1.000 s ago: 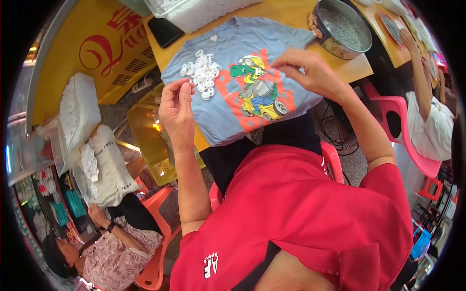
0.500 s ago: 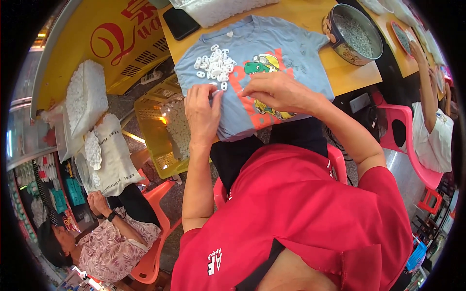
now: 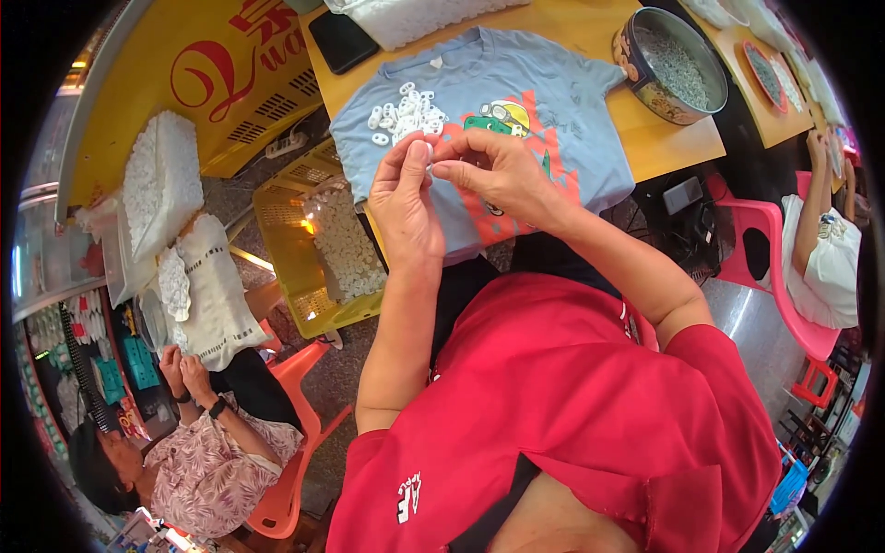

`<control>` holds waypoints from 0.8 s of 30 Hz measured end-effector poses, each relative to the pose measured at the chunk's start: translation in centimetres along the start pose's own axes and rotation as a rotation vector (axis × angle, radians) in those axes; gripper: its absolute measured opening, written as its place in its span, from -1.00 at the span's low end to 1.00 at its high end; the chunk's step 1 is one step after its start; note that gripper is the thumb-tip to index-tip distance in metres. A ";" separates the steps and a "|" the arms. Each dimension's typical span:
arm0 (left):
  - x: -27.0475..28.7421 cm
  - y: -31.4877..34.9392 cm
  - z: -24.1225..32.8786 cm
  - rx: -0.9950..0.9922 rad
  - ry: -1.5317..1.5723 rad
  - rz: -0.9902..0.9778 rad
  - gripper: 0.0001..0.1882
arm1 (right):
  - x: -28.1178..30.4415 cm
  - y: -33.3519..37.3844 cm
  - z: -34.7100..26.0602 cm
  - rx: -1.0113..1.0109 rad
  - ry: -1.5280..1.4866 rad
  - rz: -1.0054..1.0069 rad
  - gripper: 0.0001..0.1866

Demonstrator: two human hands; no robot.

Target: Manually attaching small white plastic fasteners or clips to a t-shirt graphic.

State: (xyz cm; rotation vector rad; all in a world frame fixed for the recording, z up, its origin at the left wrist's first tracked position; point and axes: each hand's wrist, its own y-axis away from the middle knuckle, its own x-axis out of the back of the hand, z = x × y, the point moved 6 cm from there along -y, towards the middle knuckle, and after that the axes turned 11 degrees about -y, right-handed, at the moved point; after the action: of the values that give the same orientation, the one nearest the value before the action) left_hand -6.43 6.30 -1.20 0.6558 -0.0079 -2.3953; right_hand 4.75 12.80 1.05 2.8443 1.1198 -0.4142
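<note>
My left hand (image 3: 406, 201) is raised over the near edge of a blue T-shirt (image 3: 590, 120) spread on the table. Its thumb and fingers pinch a small white plastic piece (image 3: 427, 150), mostly covered by the fingertips. Close beside it, my right hand (image 3: 507, 180) has thumb and forefinger together at that piece; whatever lies between them is too small to make out. Just beyond my left hand, a pile of white oval plastic pieces with holes (image 3: 406, 112) rests on the shirt, left of its printed picture.
A round tin (image 3: 653, 100) of small grey metal bits stands at the right. A black phone (image 3: 343, 42) and a white tray (image 3: 415, 28) lie at the back. Down left is a yellow basket (image 3: 327, 323). Other people sit left on an orange chair (image 3: 300, 461) and right by a pink chair (image 3: 784, 276).
Both my hands have lifted from the shirt beside the pile and come together, the left now with a white piece in its fingers. The person at the right has drawn an arm back from a dish.
</note>
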 end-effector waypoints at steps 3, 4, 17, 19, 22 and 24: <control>-0.5 0.2 -0.2 -0.008 0.030 0.022 -0.81 | -0.1 0.1 0.3 0.016 0.012 0.030 -0.82; -0.6 0.3 -0.2 -0.018 0.039 0.021 -0.80 | 0.0 0.1 0.3 0.026 0.041 0.044 -0.83; -0.6 0.6 -0.1 -0.092 -0.053 -0.026 -0.78 | 1.5 -0.7 1.4 -0.050 0.091 0.075 -0.78; -1.0 0.5 -0.1 -0.100 -0.147 -0.064 -0.78 | 1.7 -0.8 1.3 0.000 0.051 0.094 -0.79; -0.7 0.2 -0.1 -0.095 -0.138 -0.054 -0.79 | 1.6 -0.6 0.8 -0.007 0.124 0.062 -0.80; -0.6 0.2 0.0 -0.070 -0.126 -0.058 -0.80 | 1.6 -0.6 0.7 -0.046 0.075 0.047 -0.80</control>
State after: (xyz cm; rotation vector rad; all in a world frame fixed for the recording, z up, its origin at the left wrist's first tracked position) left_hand -5.89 6.52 -0.91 0.4784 0.0414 -2.4769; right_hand 5.30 14.13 -0.05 2.8614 1.0569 -0.2777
